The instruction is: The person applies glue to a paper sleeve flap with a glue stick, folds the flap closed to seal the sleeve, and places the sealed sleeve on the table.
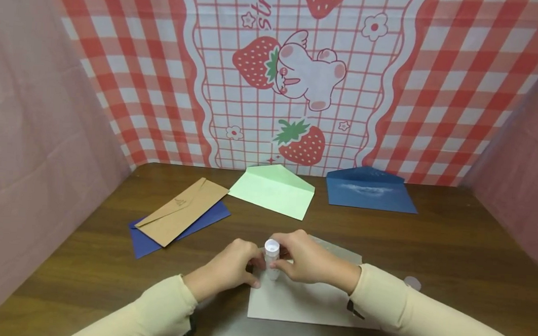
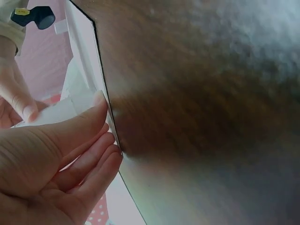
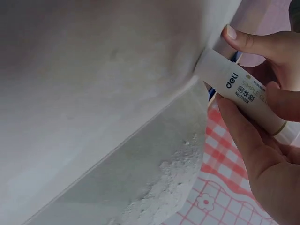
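Right hand (image 1: 310, 259): curled round the glue stick (image 1: 271, 263), which stood nearly upright near the left edge of the pale envelope (image 1: 312, 305), its lower end close to the fold of the flap (image 3: 140, 161). Left hand (image 1: 235, 263): partly open, thumb and fingers apart, the tips touching the left edge of the pale envelope, with no grasp seen. White crumbs (image 3: 171, 180), apparently glue, lay along the flap's rim. For good coverage, it seemed best to steady the pale envelope with the left fingertips clear of the adhesive, and to apply the glue stick with light, even strokes; heavy pressure might have creased the paper or left lumps. A cap-like disc (image 1: 412, 283) lay right of the pale envelope; the green envelope (image 1: 272, 192) lay beyond it, the blue envelope (image 1: 371, 196) beyond and rightward, the brown envelope (image 1: 182, 211) beyond and leftward
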Motion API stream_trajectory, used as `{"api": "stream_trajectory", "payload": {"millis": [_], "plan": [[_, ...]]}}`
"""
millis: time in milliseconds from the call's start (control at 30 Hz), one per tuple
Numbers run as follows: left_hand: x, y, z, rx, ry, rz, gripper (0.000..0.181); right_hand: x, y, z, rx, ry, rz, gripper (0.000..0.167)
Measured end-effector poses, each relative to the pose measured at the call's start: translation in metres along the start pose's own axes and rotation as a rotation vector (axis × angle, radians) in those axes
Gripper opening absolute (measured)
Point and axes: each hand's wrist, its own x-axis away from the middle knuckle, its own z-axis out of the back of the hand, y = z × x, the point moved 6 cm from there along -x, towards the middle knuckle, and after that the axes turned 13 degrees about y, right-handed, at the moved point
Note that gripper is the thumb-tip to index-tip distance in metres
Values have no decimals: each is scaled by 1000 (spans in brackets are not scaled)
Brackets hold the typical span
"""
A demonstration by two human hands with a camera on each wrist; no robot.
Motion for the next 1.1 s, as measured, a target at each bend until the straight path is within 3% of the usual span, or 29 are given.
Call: {"api": "stream_trajectory", "payload": {"millis": [300, 833, 1100], "plan": [[-3, -1, -2, -13, -47, 30, 25, 16, 8, 10, 34, 80, -45, 14], [0, -1, -1, -26, -28, 39, 25, 47, 21, 34, 46, 79, -152, 16], [0, -1, -2, -19, -33, 41, 24, 61, 26, 48, 66, 83, -168, 15]]}}
